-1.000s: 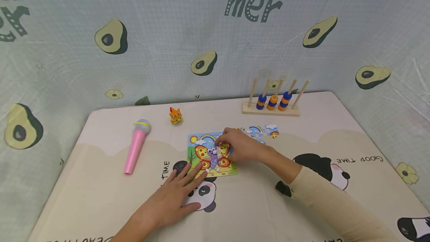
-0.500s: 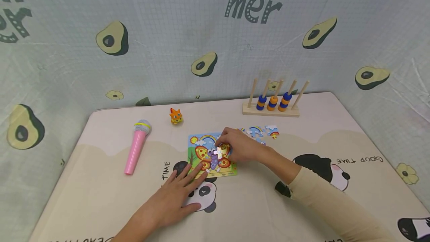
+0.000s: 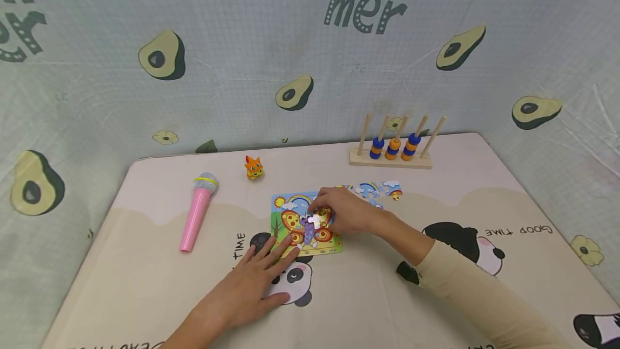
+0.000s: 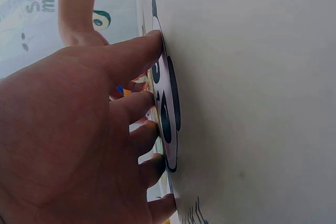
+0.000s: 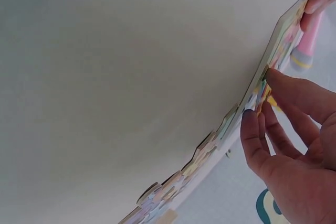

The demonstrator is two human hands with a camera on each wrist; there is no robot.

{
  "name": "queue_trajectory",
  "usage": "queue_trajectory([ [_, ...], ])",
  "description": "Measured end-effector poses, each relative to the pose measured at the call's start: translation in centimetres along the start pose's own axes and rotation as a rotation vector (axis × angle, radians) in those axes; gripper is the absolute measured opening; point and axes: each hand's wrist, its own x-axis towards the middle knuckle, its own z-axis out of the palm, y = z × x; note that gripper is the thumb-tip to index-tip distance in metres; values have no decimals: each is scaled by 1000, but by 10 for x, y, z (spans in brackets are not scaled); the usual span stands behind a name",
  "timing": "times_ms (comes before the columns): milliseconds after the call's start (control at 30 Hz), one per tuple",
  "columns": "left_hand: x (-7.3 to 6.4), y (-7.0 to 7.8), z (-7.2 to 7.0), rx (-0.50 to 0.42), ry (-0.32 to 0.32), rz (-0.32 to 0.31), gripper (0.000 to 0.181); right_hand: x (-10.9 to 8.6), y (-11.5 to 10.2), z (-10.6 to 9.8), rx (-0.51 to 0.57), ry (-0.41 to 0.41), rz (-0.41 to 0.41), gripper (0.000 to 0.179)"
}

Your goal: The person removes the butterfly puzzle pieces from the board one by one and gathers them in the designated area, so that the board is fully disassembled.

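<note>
A square butterfly jigsaw puzzle (image 3: 291, 221) lies on the table before me. My left hand (image 3: 256, 279) is spread flat, its fingertips resting on the puzzle's lower left edge. Over the puzzle's right side, my right hand (image 3: 346, 210) pinches a small puzzle piece (image 5: 261, 97) between thumb and fingers. A pale, shiny patch shows beside those fingertips in the head view, and the hand hides the puzzle's upper right part. Several loose puzzle pieces (image 3: 369, 189) lie just beyond the right hand, partly covered by it.
To the left lies a pink toy microphone (image 3: 196, 211). A small orange toy animal (image 3: 253, 167) sits behind the puzzle. At the back right stands a wooden peg rack (image 3: 390, 159) with blue and orange rings. A patterned curtain (image 3: 232, 42) hangs behind the table.
The right hand has dipped slightly nearer over the puzzle, and the spot by its fingertips has turned pale and shiny. The left hand stays in place.
</note>
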Motion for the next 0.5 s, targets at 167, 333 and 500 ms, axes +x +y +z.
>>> queue_trajectory([
  [167,0,0,0,-1,0,-1,78,2,0,-1,-21,-6,-18,46],
  [333,-1,0,0,2,-1,0,78,3,-1,-2,-49,-20,-31,46],
  [500,0,0,0,4,0,4,78,4,-2,-2,-57,-42,-13,47],
])
